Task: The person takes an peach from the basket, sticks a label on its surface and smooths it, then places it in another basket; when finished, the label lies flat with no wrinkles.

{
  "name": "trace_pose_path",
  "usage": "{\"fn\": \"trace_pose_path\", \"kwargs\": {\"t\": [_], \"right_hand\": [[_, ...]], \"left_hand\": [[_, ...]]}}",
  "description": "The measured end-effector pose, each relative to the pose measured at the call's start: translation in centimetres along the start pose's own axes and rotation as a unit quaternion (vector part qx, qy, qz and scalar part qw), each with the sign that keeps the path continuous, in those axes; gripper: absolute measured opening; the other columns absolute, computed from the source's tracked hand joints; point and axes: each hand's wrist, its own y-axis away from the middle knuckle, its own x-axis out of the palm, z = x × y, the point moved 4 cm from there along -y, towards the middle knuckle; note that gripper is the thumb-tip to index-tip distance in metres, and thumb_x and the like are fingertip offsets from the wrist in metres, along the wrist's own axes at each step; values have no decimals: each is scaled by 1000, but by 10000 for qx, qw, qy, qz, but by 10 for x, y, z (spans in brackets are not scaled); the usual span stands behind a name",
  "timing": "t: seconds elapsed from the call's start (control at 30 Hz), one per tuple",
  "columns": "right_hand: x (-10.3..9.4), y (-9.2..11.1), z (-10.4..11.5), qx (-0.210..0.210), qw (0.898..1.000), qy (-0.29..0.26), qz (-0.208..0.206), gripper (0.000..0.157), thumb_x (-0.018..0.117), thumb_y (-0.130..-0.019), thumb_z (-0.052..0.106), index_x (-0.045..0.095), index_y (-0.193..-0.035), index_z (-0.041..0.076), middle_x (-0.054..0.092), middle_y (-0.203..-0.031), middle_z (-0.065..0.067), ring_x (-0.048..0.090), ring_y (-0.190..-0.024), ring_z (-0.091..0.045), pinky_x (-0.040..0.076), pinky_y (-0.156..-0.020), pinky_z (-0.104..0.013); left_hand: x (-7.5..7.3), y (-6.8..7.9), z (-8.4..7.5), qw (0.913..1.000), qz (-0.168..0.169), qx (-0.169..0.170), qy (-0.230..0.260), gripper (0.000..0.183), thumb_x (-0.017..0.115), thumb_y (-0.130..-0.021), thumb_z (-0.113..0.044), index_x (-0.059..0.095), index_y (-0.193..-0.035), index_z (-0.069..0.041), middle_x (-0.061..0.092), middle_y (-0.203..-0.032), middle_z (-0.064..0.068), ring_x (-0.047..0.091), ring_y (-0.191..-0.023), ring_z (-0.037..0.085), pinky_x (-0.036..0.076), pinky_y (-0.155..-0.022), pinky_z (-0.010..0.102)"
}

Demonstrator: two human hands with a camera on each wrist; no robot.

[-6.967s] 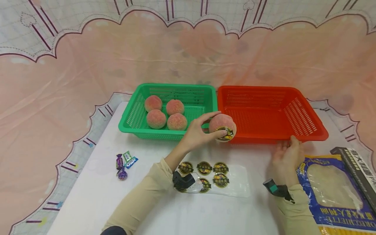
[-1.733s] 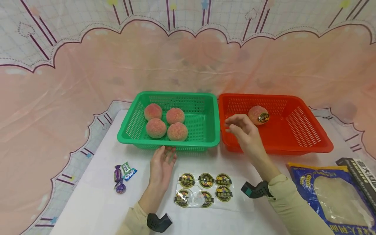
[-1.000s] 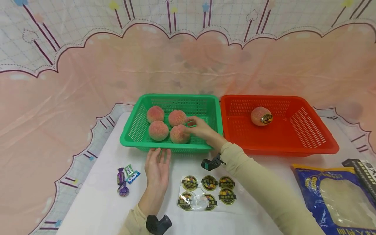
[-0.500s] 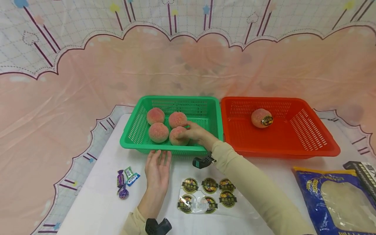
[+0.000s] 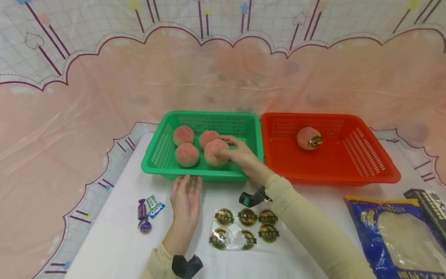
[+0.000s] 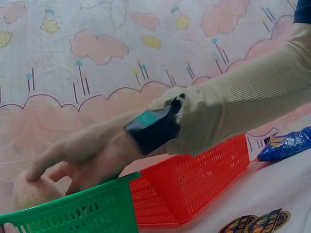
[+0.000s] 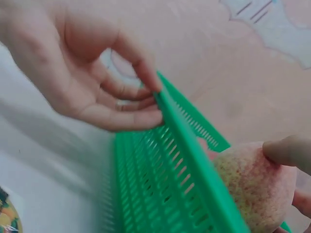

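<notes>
Sitting clamped in your right hand (image 5: 243,155), a peach (image 5: 212,148) is inside the green basket (image 5: 150,169), near the front rim (image 5: 223,174). If your thumb (image 5: 225,153) slips, the fruit could drop onto the other peaches (image 5: 187,155). Your left hand (image 5: 186,203) rests relaxed fingertips (image 5: 178,179) on that rim; pressing there could tip the basket. Stickers (image 5: 268,233) on the tabletop (image 5: 115,240) seem to read 精品水果; the red basket's (image 5: 313,179) lone peach (image 5: 306,136) wears one alike.

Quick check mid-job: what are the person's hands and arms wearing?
The left hand and right hand wear no gloves. Both sleeves are beige; the right one looks ribbed, with dark blue cloth higher up. Each wrist carries a small black device; the right one has a green patch. No cables show.
</notes>
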Motion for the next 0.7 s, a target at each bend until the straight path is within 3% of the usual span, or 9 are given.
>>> {"fn": "trace_pose_path", "kwargs": {"t": [0.27, 0.53, 0.7], "right_hand": [[-22, 39, 7, -277, 9990, -349, -27, 48, 69, -75, 35, 49, -118, 40, 39, -127, 5, 49, -105, -20, 41, -89, -42], [-45, 84, 6, -613, 9963, -587, 127, 52, 64, -81, 28, 43, -127, 34, 37, -132, 5, 46, -112, -23, 43, -89, -37], [-56, 112, -3, -752, 9960, -474, 91, 51, 62, -83, 24, 42, -128, 32, 38, -133, 5, 42, -119, -22, 39, -94, -42]], "left_hand": [[1, 0, -1, 9999, -45, 116, -89, 16, 53, -87, -7, 45, -100, -13, 44, -104, 4, 47, -99, 16, 42, -95, 30], [3, 2, -2, 9989, -101, 323, -315, 26, 56, -85, -8, 43, -107, -12, 46, -111, 5, 48, -106, 17, 44, -93, 30], [3, 2, -4, 9982, -140, 402, -433, 27, 56, -85, -5, 43, -107, -13, 44, -113, 5, 49, -108, 18, 45, -91, 28]]}}
